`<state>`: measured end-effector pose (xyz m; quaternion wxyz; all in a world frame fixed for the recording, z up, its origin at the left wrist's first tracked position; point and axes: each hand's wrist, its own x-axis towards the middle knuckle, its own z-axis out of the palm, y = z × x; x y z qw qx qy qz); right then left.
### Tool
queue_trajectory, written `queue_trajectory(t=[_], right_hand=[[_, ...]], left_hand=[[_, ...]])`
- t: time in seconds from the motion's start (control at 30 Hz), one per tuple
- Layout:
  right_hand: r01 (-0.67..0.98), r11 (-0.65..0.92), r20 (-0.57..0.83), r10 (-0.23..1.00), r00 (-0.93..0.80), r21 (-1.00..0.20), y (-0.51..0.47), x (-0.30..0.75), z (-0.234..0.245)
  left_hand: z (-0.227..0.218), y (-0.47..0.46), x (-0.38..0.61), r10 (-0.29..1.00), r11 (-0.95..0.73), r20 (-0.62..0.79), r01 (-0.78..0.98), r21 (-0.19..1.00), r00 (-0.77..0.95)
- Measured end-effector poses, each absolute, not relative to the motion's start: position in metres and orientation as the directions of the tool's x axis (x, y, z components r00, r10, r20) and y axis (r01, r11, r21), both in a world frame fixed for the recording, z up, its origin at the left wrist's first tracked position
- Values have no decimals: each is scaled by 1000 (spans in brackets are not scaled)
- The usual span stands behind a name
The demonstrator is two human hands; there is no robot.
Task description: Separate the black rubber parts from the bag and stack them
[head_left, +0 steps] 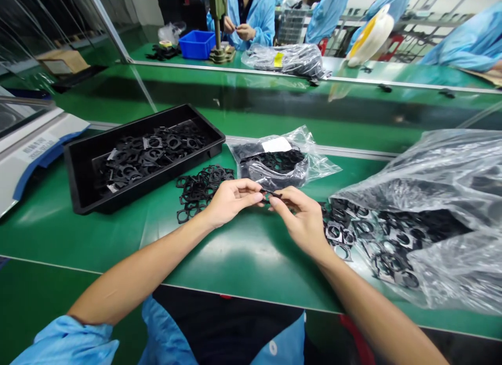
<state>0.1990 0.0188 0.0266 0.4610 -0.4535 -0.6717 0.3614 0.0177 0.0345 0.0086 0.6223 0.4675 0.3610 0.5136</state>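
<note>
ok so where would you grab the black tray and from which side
Probably by its raised rim, one hand at each short end of the black tray, coming down from above. It is long, lies slantwise and is loaded with black parts, so holding both ends should keep it level; its right end sits close to the clear bag.

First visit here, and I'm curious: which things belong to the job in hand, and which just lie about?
Likely the job's:
black part, held by left hand and right hand
loose black frames
black tray of parts
open plastic bag of parts

Apparently just lying about:
blue bin
yellow-labelled plastic bag
</note>
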Motion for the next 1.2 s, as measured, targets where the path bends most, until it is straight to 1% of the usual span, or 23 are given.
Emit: queue_trajectory(t=[0.13, 0.23, 0.4, 0.53, 0.67, 0.77, 0.9, 0.97, 1.1, 1.2], right_hand=[[140, 228, 192, 954, -230, -963, 22, 198, 27], [106, 157, 123, 953, -276, -982, 23, 198, 28], [149, 178, 141, 963, -230, -973, 24, 198, 28], [201, 222, 176, 959, -222, -954, 24, 199, 29], [225, 251, 205, 956, -208, -941, 24, 199, 30], [190, 211, 171, 963, -208, -959, 24, 199, 30], [51, 82, 68, 969, -237, -995, 26, 199, 29], [7, 28, 25, 965, -262, -1000, 27, 199, 29], [7, 1, -1, 959, -283, -1000, 27, 199, 29], [-36, -17, -6, 959, -285, -999, 27, 198, 28]], left_hand=[[7, 34, 19, 983, 10, 46, -305, 952, 177], [6, 34, 19, 986, 1, 48, -289, 957, 163], [5, 36, 18, 990, -19, 53, -255, 967, 128], [6, 37, 17, 986, 38, 11, -285, 958, 168], [8, 37, 14, 975, 72, -11, -265, 962, 223], [10, 37, 12, 968, 85, -22, -248, 965, 248], [14, 35, 14, 974, 85, -25, -259, 962, 226], [15, 34, 15, 977, 85, -27, -272, 959, 210], [16, 34, 17, 981, 95, -41, -286, 953, 188], [15, 35, 16, 981, 84, -30, -283, 955, 191]])
